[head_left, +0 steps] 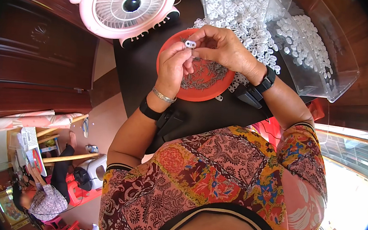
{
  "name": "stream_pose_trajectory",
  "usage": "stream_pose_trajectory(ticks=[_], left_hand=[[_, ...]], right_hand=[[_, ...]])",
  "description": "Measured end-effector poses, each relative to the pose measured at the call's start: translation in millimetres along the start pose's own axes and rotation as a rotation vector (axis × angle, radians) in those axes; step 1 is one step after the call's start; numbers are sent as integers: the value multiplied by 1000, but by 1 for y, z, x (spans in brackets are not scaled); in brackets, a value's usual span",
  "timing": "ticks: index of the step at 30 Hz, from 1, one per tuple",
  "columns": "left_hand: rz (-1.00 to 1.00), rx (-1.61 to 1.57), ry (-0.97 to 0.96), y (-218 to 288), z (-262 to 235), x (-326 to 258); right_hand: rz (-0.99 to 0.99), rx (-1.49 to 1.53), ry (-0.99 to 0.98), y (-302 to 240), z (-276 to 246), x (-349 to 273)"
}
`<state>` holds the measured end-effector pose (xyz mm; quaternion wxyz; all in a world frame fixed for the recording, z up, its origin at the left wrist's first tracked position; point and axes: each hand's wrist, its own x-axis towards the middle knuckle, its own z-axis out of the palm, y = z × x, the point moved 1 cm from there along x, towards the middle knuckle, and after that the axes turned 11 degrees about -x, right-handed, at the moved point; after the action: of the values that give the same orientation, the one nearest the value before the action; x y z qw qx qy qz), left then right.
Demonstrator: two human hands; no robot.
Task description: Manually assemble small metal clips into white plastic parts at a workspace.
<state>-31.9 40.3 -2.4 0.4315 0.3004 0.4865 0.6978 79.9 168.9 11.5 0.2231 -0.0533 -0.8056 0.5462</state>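
Note:
Over an orange round tray, my two hands meet. My left hand pinches a small white plastic piece with two dark holes between thumb and fingertips. Close against that piece, the thumb and fingers of my right hand are pinched together; whatever they hold is too small or hidden to make out. Many small grey metal pieces, thin like screws or pins, lie in the tray. Loose white plastic pieces of the same kind are heaped just beyond my right hand.
A pink animal-shaped fan stands at the table's far left. Clear plastic boxes with more white pieces stand at the far side, one box to the right. The black tabletop carries everything. Another person sits at the lower left.

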Motion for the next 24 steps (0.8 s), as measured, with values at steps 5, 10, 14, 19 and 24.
stream_pose_trajectory(ticks=[5, 10, 14, 19, 24], left_hand=[[-32, 8, 19, 0, 1, -1], [-51, 1, 36, -4, 2, 0], [-39, -34, 109, -6, 4, 0], [-80, -4, 127, -6, 7, -1], [-47, -71, 66, -8, 0, 1]], right_hand=[[-49, -104, 6, 2, 0, 0], [-78, -216, -17, -2, -1, -1], [-155, -367, 37, -11, 4, -2], [-421, -717, 141, -8, 9, -3], [-372, -694, 107, -6, 9, -3]])
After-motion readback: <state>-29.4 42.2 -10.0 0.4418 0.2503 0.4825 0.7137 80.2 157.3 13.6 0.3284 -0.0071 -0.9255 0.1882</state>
